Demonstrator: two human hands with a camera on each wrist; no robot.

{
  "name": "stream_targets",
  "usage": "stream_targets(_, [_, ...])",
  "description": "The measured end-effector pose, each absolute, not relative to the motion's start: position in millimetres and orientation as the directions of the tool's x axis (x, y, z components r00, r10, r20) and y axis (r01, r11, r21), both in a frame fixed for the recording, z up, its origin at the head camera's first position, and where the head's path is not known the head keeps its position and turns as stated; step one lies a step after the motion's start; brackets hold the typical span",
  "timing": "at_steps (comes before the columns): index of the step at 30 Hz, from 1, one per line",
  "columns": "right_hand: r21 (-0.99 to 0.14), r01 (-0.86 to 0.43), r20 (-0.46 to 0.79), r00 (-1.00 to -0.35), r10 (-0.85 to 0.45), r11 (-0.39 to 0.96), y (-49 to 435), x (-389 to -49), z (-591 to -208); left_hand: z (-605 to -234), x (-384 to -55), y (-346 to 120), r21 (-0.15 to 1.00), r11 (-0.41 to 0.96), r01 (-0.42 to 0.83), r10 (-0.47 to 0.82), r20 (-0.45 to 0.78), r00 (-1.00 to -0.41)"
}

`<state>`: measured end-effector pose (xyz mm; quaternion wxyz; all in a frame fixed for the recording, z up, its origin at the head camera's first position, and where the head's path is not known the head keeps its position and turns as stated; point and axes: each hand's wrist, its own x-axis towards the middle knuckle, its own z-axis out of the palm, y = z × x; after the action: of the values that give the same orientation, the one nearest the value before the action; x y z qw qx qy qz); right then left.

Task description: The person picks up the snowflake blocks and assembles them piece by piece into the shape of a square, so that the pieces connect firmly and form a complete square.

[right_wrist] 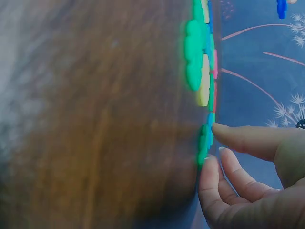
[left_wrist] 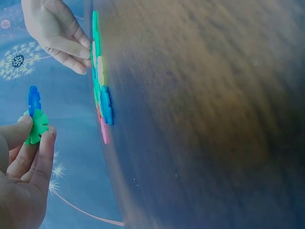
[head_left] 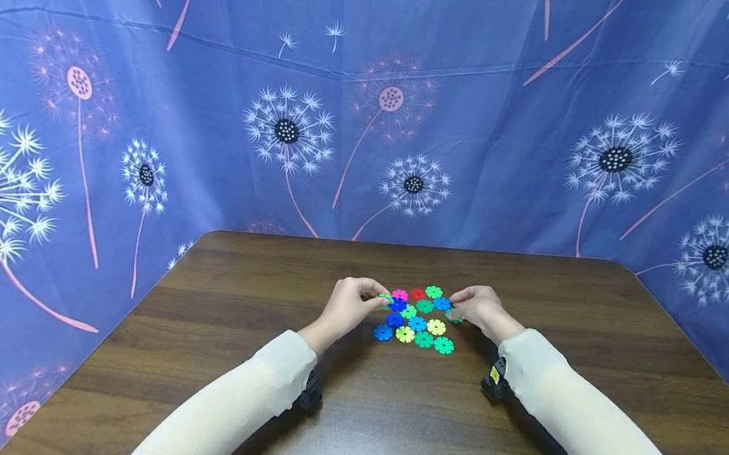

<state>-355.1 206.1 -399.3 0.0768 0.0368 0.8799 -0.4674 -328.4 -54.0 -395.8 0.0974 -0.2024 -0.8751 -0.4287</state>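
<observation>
Small notched plastic flower discs in several colours form a cluster on the table. My left hand (head_left: 348,307), left of the cluster, pinches a green flower disc (left_wrist: 37,128) between thumb and fingers. A blue flower disc (left_wrist: 34,99) stands joined to that green one, and both are off the table in the left wrist view. At the cluster's right side, my right hand (head_left: 482,310) holds the edge of another green flower disc (right_wrist: 204,145) with thumb and fingertips. A blue disc (head_left: 442,304) lies beside it; whether those two are joined cannot be told.
Yellow (head_left: 405,334), red (head_left: 418,294) and pink discs (head_left: 400,294) lie among the green and blue ones. Underneath is a brown wooden table (head_left: 378,431). A blue dandelion-print cloth (head_left: 491,121) hangs behind and to the sides.
</observation>
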Motion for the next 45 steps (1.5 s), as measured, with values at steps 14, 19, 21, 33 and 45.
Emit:
stream_targets(14, [-0.764,0.172,-0.199,-0.98,0.026,0.622,209,-354,-401,-398,-328,-55,0.739,0.517,0.432,0.281,0.331,-0.901])
stream_targets(19, [-0.791,0.168,-0.205,-0.979,0.004,0.588,212,-353,-402,-400,-328,-55,0.74,0.515,0.433,0.279,0.333,-0.901])
stream_targets(21, [-0.812,0.164,-0.203,-0.979,-0.007,0.559,213,-352,-402,-401,-328,-56,0.738,0.517,0.434,0.276,0.336,-0.901])
stream_targets(33, [-0.92,0.164,-0.209,-0.974,-0.091,0.356,203,-343,-394,-404,-328,-57,0.776,0.475,0.413,0.259,0.325,-0.909])
stream_targets(45, [-0.959,0.112,-0.151,-0.98,-0.133,0.261,179,-329,-383,-403,-329,-57,0.774,0.468,0.426,0.228,0.36,-0.905])
